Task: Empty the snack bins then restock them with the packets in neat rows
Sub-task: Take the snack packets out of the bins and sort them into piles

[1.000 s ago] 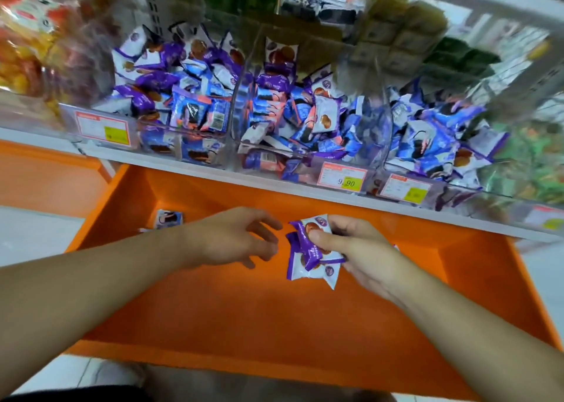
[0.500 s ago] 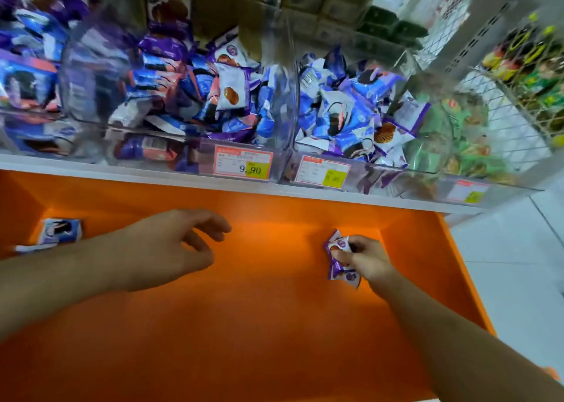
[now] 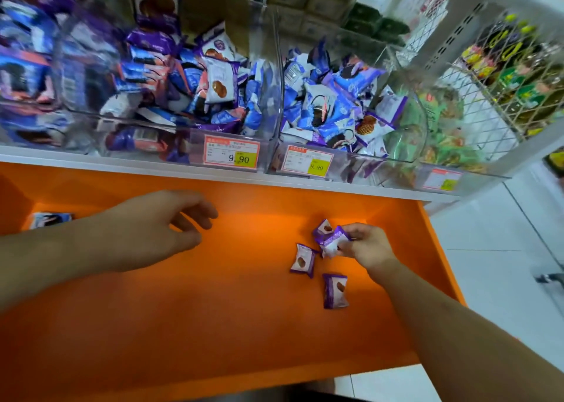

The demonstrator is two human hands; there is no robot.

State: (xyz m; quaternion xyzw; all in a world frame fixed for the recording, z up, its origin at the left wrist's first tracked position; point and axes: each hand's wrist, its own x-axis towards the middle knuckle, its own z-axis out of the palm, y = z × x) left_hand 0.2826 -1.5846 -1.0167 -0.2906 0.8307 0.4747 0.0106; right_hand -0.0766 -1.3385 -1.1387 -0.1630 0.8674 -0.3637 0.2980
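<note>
My right hand (image 3: 366,246) pinches a purple-and-white snack packet (image 3: 331,241) just above the floor of the orange tray (image 3: 213,310), at its right side. Another packet (image 3: 323,227) lies right behind it, and two more packets (image 3: 303,259) (image 3: 335,290) lie loose on the tray just left of and below the hand. My left hand (image 3: 164,227) hovers over the tray's middle with loosely curled fingers, holding nothing. Above, clear plastic bins (image 3: 274,96) on the white shelf are piled with blue and purple packets in disorder.
A blue packet (image 3: 50,220) lies at the tray's far left. Price tags (image 3: 232,155) (image 3: 306,161) hang on the bin fronts. A bin of green packets (image 3: 442,133) and a white wire rack (image 3: 494,90) stand to the right. White tiled floor lies beyond the tray's right wall.
My right hand carried its bunch of purple packets to the tray's right side and let some go; two now lie loose. The view swung right. My left hand stayed empty.
</note>
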